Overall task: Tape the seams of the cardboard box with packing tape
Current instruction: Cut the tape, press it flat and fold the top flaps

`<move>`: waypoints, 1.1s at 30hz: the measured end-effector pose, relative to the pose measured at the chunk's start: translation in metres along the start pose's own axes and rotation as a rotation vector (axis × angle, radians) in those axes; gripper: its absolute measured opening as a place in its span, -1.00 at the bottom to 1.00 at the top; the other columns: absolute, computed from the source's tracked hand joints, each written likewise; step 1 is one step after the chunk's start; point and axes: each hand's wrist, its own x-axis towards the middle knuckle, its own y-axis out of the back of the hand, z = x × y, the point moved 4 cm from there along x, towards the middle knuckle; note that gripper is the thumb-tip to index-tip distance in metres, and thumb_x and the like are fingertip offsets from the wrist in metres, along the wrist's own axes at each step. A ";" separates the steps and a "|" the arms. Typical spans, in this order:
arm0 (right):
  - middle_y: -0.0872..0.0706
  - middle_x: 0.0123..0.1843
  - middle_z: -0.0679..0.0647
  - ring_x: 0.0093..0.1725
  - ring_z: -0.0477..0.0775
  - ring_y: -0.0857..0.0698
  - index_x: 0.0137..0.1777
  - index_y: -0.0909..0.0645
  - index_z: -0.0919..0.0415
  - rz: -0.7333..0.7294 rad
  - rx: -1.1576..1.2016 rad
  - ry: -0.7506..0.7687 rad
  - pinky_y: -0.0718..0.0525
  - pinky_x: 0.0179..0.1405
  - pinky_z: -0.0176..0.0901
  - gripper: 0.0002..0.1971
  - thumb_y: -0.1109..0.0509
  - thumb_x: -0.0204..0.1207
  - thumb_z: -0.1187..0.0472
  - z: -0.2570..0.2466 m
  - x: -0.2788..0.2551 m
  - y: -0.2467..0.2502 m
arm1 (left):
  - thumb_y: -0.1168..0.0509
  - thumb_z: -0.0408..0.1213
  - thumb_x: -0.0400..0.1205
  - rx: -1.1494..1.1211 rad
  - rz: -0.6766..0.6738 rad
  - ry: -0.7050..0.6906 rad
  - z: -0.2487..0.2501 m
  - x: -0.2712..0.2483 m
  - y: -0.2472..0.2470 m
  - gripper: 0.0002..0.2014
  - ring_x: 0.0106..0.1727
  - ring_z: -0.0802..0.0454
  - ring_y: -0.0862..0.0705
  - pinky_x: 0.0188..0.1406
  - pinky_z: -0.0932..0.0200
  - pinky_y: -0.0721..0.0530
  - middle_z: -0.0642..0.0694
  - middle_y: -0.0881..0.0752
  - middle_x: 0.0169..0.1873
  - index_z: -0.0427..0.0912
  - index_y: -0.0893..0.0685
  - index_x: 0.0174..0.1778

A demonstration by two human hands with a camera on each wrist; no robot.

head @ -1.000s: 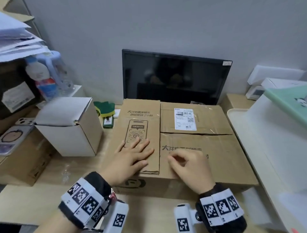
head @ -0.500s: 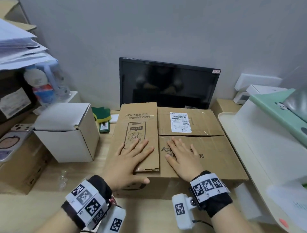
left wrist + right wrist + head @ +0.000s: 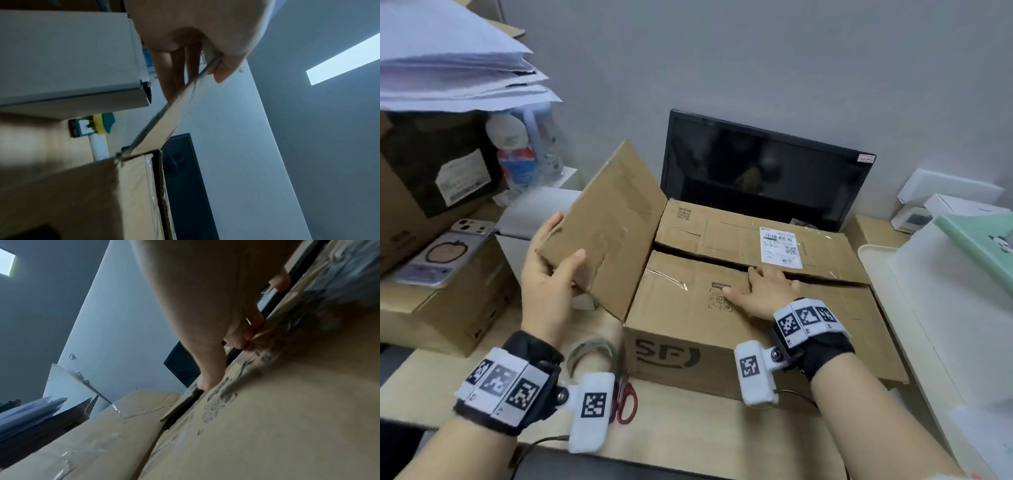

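Observation:
A brown cardboard box (image 3: 688, 318) stands on the desk, printed SF on its near side. My left hand (image 3: 558, 246) grips the box's left end flap (image 3: 613, 233) and holds it lifted and tilted, thumb on top and fingers beneath; the left wrist view shows the flap's edge (image 3: 168, 113) pinched. My right hand (image 3: 760, 287) lies flat on the near long flap, fingertips (image 3: 238, 340) at the dark open seam (image 3: 722, 262) between the two long flaps. A clear packing tape roll (image 3: 592, 353) lies by the box's near left corner, beside red-handled scissors (image 3: 625, 402).
A black monitor (image 3: 763, 171) stands right behind the box. To the left are a white box (image 3: 530, 212), a phone (image 3: 445, 253) on a brown carton and a paper stack (image 3: 448, 68). A white tray (image 3: 893, 291) borders the box on the right.
My left hand has taken hold of the left end flap and lifted it off the top. My right hand slid forward to the centre seam. The view has dropped and moved closer.

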 end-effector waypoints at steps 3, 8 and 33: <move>-0.04 0.66 0.03 0.57 0.19 -0.15 0.55 -0.19 0.08 -0.003 0.020 0.036 -0.18 0.46 0.22 -0.24 -0.15 0.46 -0.36 -0.001 -0.002 0.000 | -0.27 -0.58 0.52 0.115 -0.028 -0.065 0.012 0.009 0.003 -0.51 0.03 0.17 -0.59 -0.18 0.24 -0.69 0.20 -0.60 0.02 0.06 -0.50 0.23; 0.36 0.66 -0.01 0.51 0.17 -0.16 -0.15 -0.50 -0.02 0.202 0.219 -0.007 -0.22 0.34 0.12 -0.71 -0.30 0.41 -0.23 0.000 -0.015 0.033 | -0.32 -0.53 0.49 0.246 -0.143 -0.032 0.026 0.020 -0.005 -0.45 0.07 0.17 -0.53 -0.06 0.22 -0.55 0.04 -0.52 0.11 0.07 -0.45 0.32; -0.66 -0.34 -0.15 -0.32 -0.13 -0.56 -0.20 -0.19 -0.19 0.719 0.205 0.272 -0.07 -0.06 -0.23 -0.40 -0.57 0.20 0.37 0.008 -0.165 0.044 | -0.39 0.39 0.22 0.444 -1.404 0.214 0.031 -0.019 -0.059 -0.22 0.52 0.43 -0.23 0.46 0.36 -0.29 0.47 -0.30 0.47 0.54 -0.27 0.38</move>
